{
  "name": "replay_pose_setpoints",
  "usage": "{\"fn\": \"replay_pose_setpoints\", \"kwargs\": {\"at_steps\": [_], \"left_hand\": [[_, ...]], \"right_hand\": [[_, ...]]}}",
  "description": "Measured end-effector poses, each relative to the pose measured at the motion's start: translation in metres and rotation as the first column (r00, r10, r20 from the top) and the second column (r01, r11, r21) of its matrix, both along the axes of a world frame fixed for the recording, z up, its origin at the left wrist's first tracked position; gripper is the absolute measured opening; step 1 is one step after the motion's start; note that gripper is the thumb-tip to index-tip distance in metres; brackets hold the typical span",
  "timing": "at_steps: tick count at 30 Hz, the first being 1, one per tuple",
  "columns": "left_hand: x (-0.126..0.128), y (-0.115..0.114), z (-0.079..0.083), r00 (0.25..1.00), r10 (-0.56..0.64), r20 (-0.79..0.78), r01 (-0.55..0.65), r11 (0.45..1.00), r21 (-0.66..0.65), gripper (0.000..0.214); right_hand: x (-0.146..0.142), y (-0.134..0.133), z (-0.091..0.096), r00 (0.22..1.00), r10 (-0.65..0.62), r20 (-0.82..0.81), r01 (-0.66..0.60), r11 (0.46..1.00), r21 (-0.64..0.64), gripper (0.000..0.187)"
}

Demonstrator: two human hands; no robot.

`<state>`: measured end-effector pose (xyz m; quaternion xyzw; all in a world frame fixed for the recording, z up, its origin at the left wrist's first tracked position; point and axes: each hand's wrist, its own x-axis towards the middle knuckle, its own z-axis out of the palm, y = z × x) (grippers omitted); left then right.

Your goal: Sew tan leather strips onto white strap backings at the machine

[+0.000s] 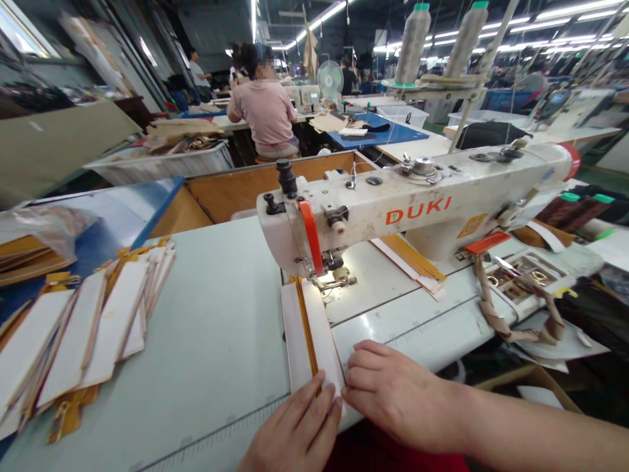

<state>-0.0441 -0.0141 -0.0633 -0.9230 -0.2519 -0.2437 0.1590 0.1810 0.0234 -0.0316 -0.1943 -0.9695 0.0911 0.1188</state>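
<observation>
A white panel (322, 328) with a mustard zipper (305, 321) down its middle lies lengthwise on the sewing machine bed. Its far end reaches the lit presser foot (334, 282). My left hand (297, 426) rests on the near end, fingers stretched flat over the panel and zipper; its thumb is hidden. At the panel's right edge, my right hand (393, 383) has its fingers curled in and closed on that edge. The white sewing machine (363, 196), with orange lettering, stands just beyond both hands.
Stacked white panels with mustard zippers (108, 321) lie at left. Mustard and white strips (407, 262) rest behind the needle area. A parts tray (525, 282) sits right, near a hanging wrapped loop (491, 314). Thread cones (413, 46) stand above. A seated person (265, 108) is farther back.
</observation>
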Motion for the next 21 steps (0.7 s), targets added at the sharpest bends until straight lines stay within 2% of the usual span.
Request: {"fn": "replay_pose_setpoints", "kwargs": {"at_steps": [10,13,17,19,21], "left_hand": [[-0.002,0.007,0.009,0.999,-0.021,-0.025,0.022,0.999,0.037,0.035],[-0.005,0.01,0.002,0.999,-0.025,-0.031,0.026,1.0,0.007,0.035],[-0.008,0.019,-0.013,0.995,-0.027,0.094,0.028,1.0,-0.003,0.039],[-0.01,0.027,-0.013,0.995,-0.005,0.095,0.009,0.999,-0.04,0.039],[-0.011,0.037,-0.008,1.0,-0.005,0.025,0.006,0.998,-0.066,0.038]], "right_hand": [[0.002,0.002,-0.004,1.0,0.023,0.001,-0.023,1.0,-0.009,0.016],[0.002,0.008,-0.004,1.0,0.029,0.0,-0.029,0.999,-0.013,0.017],[0.0,0.021,-0.003,1.0,0.017,-0.008,-0.017,1.0,0.006,0.019],[-0.002,0.03,-0.004,1.0,0.008,-0.01,-0.008,1.0,0.02,0.02],[-0.004,0.039,-0.006,1.0,0.001,-0.019,0.0,0.999,0.041,0.02]]}}
